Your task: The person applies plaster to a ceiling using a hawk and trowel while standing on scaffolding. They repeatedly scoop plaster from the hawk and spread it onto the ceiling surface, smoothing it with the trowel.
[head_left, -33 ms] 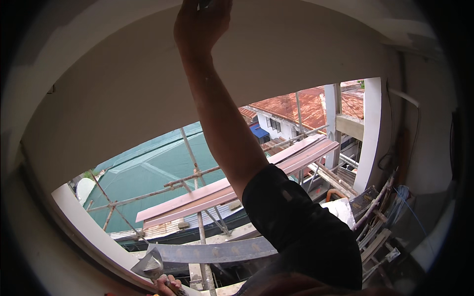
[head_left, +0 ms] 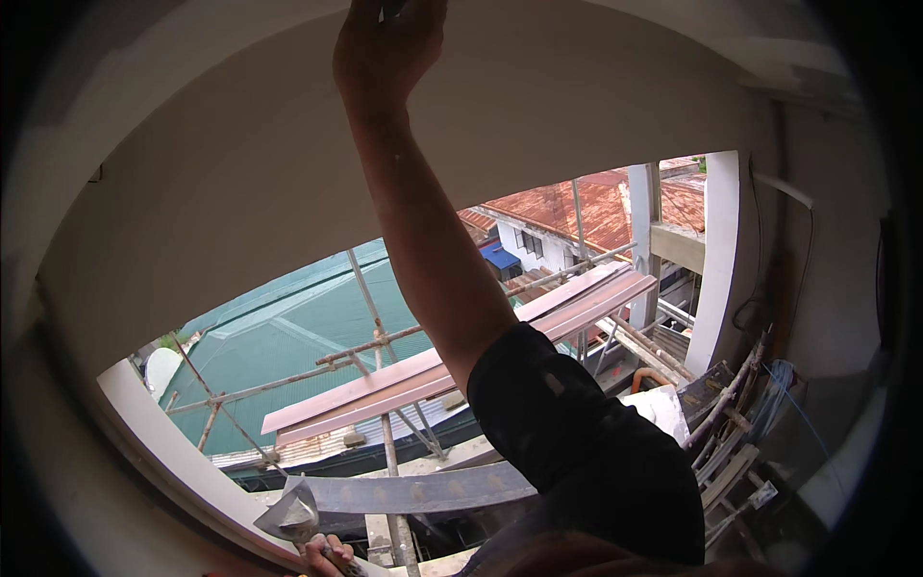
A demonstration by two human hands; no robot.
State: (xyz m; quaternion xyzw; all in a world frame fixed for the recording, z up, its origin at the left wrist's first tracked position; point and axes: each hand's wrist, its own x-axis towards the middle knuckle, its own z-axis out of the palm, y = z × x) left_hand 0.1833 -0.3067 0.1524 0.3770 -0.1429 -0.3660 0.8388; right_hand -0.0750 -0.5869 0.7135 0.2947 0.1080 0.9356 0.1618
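Raised right hand [head_left: 387, 50] has edged left in view, its grip unclear; left hand [head_left: 319, 555] grasps a scraper [head_left: 290, 514]

The right hand [head_left: 387, 53] is hanging way up at the top edge, partly cut off, with something greyish peeking out that I honestly can't make out. That arm's black sleeve [head_left: 586, 423] is blocking a good chunk of the opening. Down low, the left hand [head_left: 320, 556] is gripping a wide-bladed trowel [head_left: 291, 516], blade pointing up and left. Outside, pink planks [head_left: 351, 400] are slanting past scaffold poles [head_left: 382, 338], with a green roof [head_left: 274, 351] spreading out behind and a rusty roof [head_left: 548, 212] sitting further right.
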